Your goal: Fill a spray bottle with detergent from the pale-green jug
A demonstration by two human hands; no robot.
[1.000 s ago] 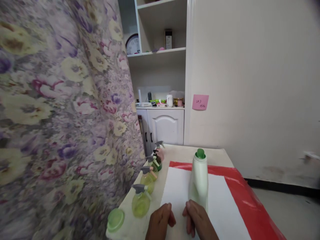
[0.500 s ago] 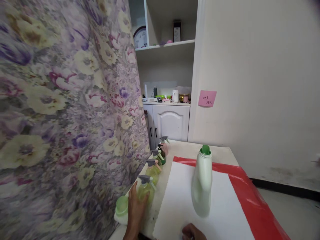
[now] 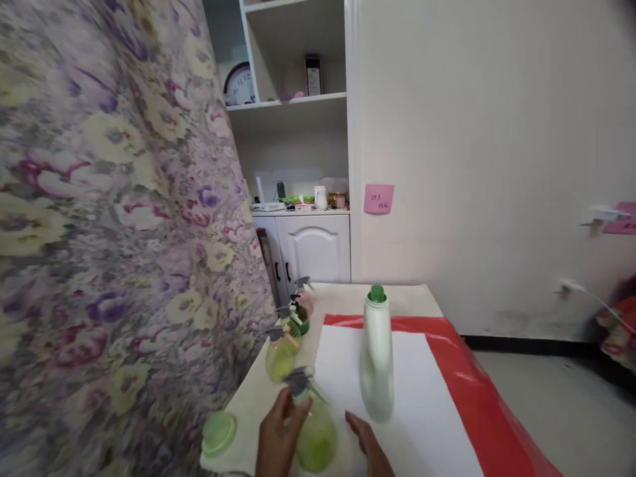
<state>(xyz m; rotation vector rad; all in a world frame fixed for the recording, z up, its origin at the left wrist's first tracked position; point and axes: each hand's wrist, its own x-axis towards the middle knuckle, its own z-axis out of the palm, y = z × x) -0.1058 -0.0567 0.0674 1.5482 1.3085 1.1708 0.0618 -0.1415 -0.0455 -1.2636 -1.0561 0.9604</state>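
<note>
My left hand [image 3: 281,427] is closed around the upper part of a spray bottle [image 3: 317,437] that has a grey trigger head and a yellow-green round body. The bottle is at the left edge of a white sheet [image 3: 417,397]. To its right, my right hand [image 3: 366,438] is open, thumb and fingers apart, holding nothing. Beyond that hand a tall pale green bottle [image 3: 377,361] stands upright on the sheet, uncapped at the top with a green piece in its mouth.
Along the table's left edge stand another yellow-green spray bottle [image 3: 279,358], a dark pump bottle [image 3: 299,315] and a pink spray bottle [image 3: 305,297]. A green-lidded container [image 3: 218,434] sits at the near left corner. Red film [image 3: 460,371] lies under the sheet. A floral curtain [image 3: 124,265] hangs at left.
My left hand has brought the nearest spray bottle rightward from the row to the sheet's edge. My right hand has come forward and opened. The view has turned right.
</note>
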